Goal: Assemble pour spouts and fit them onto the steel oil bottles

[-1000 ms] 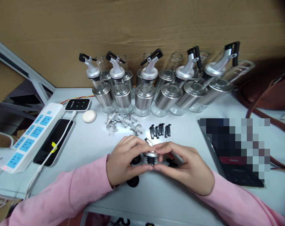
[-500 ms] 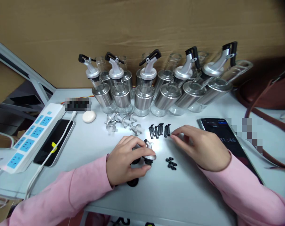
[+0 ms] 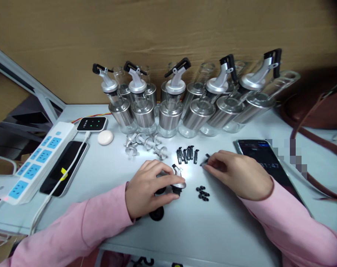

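Thumb and fingers of my left hand (image 3: 154, 189) grip a silver bottle pourer (image 3: 178, 181) with a black ribbed stopper, its spout pointing up. My right hand (image 3: 232, 172) pinches a small black lever (image 3: 205, 160) between thumb and forefinger, just above the table. Several like black levers (image 3: 185, 155) lie in a row to its left. Small black caps (image 3: 203, 193) are grouped in front, between the hands. Black round stoppers (image 3: 157, 213) lie under and beside my left hand, partly hidden by it. Silver pourer tops (image 3: 147, 144) lie in a heap behind it.
Glass bottles with steel sleeves (image 3: 170, 115) line the back, several topped with pourers. A power strip (image 3: 37, 163), a phone (image 3: 65, 168) and a white round case (image 3: 105, 137) are on the left. Another phone (image 3: 257, 152) lies under my right arm, near a brown bag (image 3: 313, 107).
My right hand has picked the rightmost black lever out of the row and drawn it slightly right. My left hand keeps hold of the pourer, which has shifted slightly.
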The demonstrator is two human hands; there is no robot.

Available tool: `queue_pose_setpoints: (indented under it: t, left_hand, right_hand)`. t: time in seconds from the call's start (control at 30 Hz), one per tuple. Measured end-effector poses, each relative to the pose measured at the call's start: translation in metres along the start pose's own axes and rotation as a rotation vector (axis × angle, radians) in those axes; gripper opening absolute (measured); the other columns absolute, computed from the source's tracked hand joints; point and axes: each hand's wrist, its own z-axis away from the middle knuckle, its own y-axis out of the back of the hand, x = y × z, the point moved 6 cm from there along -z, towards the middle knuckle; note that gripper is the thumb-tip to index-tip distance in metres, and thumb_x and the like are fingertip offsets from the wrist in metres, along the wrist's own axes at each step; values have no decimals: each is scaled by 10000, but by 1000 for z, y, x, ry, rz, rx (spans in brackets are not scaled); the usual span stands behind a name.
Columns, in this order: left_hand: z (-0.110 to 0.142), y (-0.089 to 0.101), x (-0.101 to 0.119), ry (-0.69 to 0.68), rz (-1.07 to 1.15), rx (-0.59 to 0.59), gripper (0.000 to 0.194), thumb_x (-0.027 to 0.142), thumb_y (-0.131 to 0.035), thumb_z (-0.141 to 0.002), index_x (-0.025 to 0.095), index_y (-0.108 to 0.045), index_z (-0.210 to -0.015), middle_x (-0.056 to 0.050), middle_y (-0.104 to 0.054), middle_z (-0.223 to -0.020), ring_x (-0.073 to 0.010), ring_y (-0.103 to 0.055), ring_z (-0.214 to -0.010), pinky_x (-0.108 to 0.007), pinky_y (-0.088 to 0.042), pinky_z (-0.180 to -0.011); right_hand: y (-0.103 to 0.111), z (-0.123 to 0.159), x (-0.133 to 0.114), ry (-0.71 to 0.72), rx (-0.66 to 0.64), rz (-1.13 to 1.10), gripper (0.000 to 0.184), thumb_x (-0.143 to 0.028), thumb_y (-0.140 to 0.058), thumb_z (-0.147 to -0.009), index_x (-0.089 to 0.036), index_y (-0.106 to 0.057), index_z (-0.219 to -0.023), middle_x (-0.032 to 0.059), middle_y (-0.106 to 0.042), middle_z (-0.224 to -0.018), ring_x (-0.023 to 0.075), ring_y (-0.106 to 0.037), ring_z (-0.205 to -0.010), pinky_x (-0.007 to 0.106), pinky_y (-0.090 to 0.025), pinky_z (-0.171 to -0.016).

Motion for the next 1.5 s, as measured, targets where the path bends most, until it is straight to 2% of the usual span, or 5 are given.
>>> queue_pose_setpoints:
  t: [0.2,0.37,1.03,1.3,1.5]
  left_hand:
    - [1,1,1,-14,14,8,204,309,-601,-850,234,-631,-1037,-35,-594,-945,-172,-536,-876,-322,-389,-802]
    - [0,1,1,-19,19,11,204,296,-606,-848,234,-631,-1040,-39,-591,-947,-176,-532,-877,-323,-382,-801]
    - [1,0,1,-57,13,7,217,329,-548,-891,225,-616,-1070,-40,-599,-987,-168,-532,-917,-315,-373,-821]
    - [0,1,2,-47,12,6,218,295,-500,-918,226,-604,-1096,-46,-588,-1015,-168,-529,-937,-316,-384,-828]
    - [0,1,1,-44,11,14,217,299,-492,-920,231,-609,-1090,-46,-588,-1014,-170,-529,-933,-318,-387,-825]
  right_hand:
    - [0,0,4,-146,-49,-4,205,-380,-562,-746,-224,-582,-614,-11,-639,-590,164,-571,-504,266,-356,-473]
    - [0,1,0,-117,8,-58,180,-385,-565,-755,-216,-609,-799,-26,-615,-569,151,-567,-491,254,-346,-481]
    - [2,-3,2,-213,-83,-152,140,-156,-646,-661,-192,-539,-745,-36,-603,-584,141,-584,-539,253,-408,-547]
    - [-2,0,13,-281,-89,-106,124,-270,-622,-703,-202,-581,-799,-6,-649,-658,192,-610,-603,306,-413,-578]
    - [-3,0,9,-258,-116,-81,120,-193,-589,-686,-198,-610,-804,-11,-644,-670,176,-608,-610,290,-417,-570]
